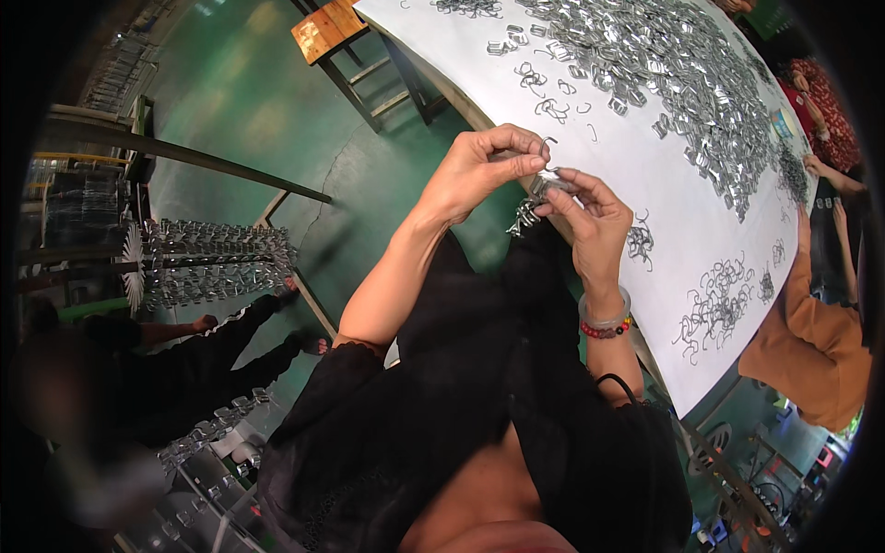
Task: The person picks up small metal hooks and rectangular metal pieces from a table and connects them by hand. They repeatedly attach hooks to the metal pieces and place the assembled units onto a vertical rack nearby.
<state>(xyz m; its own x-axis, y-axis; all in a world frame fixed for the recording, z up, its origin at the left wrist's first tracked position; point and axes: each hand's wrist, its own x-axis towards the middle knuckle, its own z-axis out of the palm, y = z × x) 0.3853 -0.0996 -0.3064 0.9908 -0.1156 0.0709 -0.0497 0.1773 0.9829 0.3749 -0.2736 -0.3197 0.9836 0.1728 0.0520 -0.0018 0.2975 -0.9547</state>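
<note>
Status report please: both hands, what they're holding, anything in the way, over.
Left hand: pinching bent wire hook. Right hand: holding small metal pieces. Nothing visibly blocking either hand.

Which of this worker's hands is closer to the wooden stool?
Left. The left hand pinches a wire hook, with the stool beyond it and to its left; the right hand, holding metal pieces, is farther right.
</note>
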